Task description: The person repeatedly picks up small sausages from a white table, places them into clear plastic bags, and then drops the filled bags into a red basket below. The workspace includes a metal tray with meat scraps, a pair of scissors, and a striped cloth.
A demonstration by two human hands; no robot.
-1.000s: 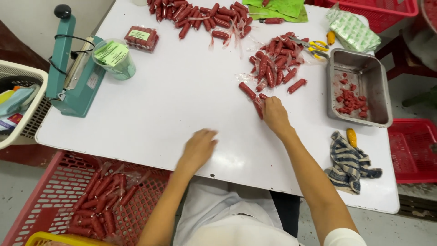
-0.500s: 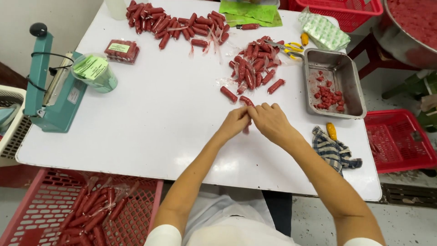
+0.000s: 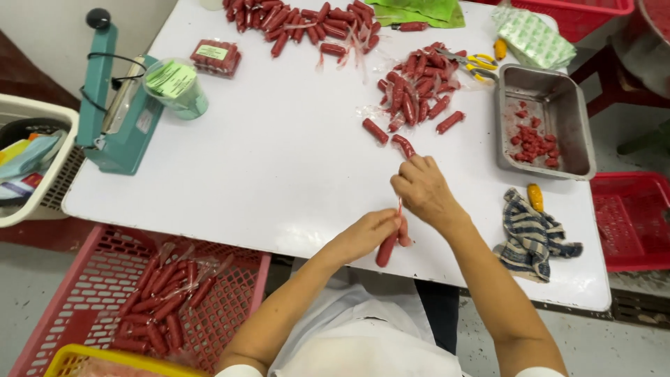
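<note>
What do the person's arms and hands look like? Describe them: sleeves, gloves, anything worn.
Both hands are bare: no gloves, and no rings or watch that I can make out on the left hand or right hand. The forearms are uncovered up to short white sleeves, part of a white top.

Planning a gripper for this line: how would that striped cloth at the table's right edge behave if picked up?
The striped cloth lies crumpled in folds, so it is probably floppy and would drape when lifted. It looks thin, likely light. Pushed, it would probably bunch rather than slide, perhaps nudging the small yellow tool beside it.
</note>
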